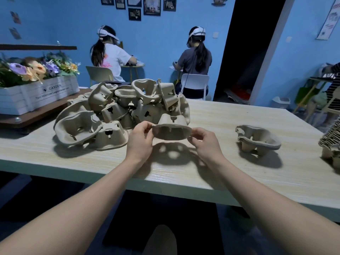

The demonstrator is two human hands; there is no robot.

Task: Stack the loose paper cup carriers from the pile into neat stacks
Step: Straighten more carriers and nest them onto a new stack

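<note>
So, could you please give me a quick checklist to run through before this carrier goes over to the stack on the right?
1. Both hands have it: ok. The left hand and right hand pinch opposite rims of the held carrier.
2. Carrier free of the pile: ok, it is lifted above the table.
3. Orientation matches: not ok. Its open side tilts toward the camera, while the stack sits open side up.
4. Path to the stack: ok, bare tabletop between.
5. Stack neatly nested: cannot tell; its left rim looks uneven.
6. Firmness of the grip: cannot tell.
</note>
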